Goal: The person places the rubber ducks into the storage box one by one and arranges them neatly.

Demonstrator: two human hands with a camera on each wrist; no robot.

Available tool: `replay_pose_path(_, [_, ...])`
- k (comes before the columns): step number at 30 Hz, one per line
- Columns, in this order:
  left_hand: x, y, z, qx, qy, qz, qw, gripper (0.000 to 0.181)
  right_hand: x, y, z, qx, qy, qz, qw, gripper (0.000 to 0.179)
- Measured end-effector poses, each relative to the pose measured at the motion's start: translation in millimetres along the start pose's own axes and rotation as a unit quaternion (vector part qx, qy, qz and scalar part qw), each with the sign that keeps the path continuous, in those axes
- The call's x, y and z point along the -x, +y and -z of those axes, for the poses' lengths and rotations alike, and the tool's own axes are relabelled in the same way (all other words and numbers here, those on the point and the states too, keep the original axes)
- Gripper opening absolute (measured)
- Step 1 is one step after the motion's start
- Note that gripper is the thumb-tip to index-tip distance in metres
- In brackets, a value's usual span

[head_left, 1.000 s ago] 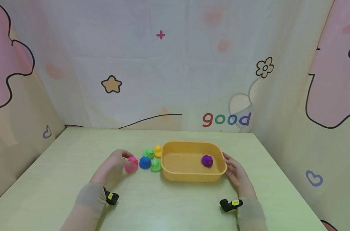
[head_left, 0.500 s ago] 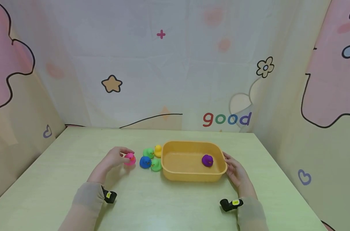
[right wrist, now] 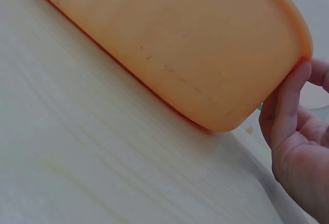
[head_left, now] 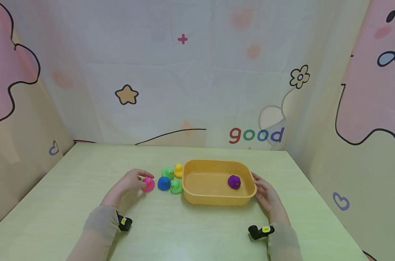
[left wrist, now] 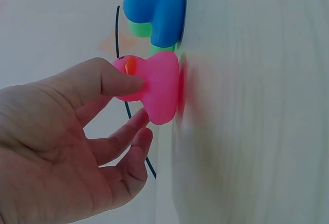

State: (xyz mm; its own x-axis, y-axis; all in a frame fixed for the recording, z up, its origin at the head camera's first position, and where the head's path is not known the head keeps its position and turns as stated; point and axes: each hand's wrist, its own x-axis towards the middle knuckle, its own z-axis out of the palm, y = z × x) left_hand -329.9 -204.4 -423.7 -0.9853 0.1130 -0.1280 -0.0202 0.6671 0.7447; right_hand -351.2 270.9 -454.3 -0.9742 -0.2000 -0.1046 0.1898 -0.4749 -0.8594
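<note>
1. Pinching the pink duck (head_left: 148,184), the left hand (head_left: 129,180) has its thumb against one side of the toy; the lower fingers are bent beneath the pinch in the left wrist view.
2. Location of the pink duck: left of the tub (head_left: 218,200), just beside the blue duck (head_left: 164,183) and apart from it. Its base faces the table (head_left: 184,232); whether the two touch cannot be told.
3. The right hand (head_left: 267,194) rests its fingertips against the outer right end of the tub, at the rim. The fingers are only slightly bent.
4. The tub is orange-yellow, with rounded corners, and sits upright on the table. The purple duck (head_left: 234,182) lies inside, toward the right end.
5. Four ducks are grouped close together at the left end of the tub: the blue duck; the rear green duck (head_left: 167,173); the front green duck (head_left: 176,186); and the yellow duck (head_left: 178,170), next to the tub wall.
6. A black camera unit is worn at each wrist: left unit (head_left: 125,223), right unit (head_left: 257,232).
7. The backdrop (head_left: 152,72) behind the table carries a star, a flower and the word "good".
</note>
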Motion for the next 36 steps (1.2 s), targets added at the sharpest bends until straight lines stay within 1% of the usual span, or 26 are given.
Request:
replay_pose_path(6, [-2.2, -3.0, -0.7, 0.009, -0.001, 0.004, 1.0, 0.035, -1.5, 0.7, 0.7, 0.002, 0.001, 0.001, 1.0, 0.034])
replay_pose_path(11, [-1.1, -2.3, -0.2, 0.013, -0.003, -0.001, 0.9999, 0.038, -2.0, 1.5, 1.8, -0.001, -0.014, 0.01, 0.9999, 0.035])
replay_pose_path(14, [1.3, -0.1, 1.0, 0.009, -0.003, -0.005, 0.9999, 0.042, -1.7, 1.7, 1.6, -0.002, -0.019, 0.013, 0.9997, 0.035])
replay_pose_path(17, [3.4, 2.0, 3.6, 0.004, 0.001, -0.002, 1.0, 0.047, -1.7, 1.7, 1.2, -0.001, -0.016, 0.011, 0.9998, 0.034])
replay_pose_path(19, [4.2, 2.4, 5.9, 0.0, 0.002, -0.005, 1.0, 0.05, -1.5, 1.5, 1.3, -0.001, -0.016, 0.01, 0.9998, 0.035])
replay_pose_path(21, [3.8, 1.4, 7.7, 0.002, 0.001, -0.005, 1.0, 0.051, -1.2, 1.4, 1.2, 0.001, -0.016, 0.01, 0.9998, 0.035])
replay_pose_path(25, [2.5, -1.9, 9.4, 0.012, -0.006, 0.005, 0.9999, 0.051, -0.8, 1.7, 2.2, 0.001, -0.026, 0.015, 0.9996, 0.039])
replay_pose_path(28, [1.8, -4.3, 8.7, 0.024, -0.011, 0.011, 0.9996, 0.051, -1.1, 2.6, 3.3, 0.001, -0.031, 0.017, 0.9994, 0.04])
replay_pose_path(31, [0.7, -7.5, 6.7, 0.033, -0.014, 0.009, 0.9993, 0.051, -1.7, 3.5, 4.0, 0.003, -0.032, 0.018, 0.9993, 0.041])
replay_pose_path(36, [-0.7, -9.5, 4.1, 0.036, -0.015, 0.014, 0.9991, 0.052, -2.3, 3.8, 4.0, 0.0, -0.034, 0.019, 0.9993, 0.041])
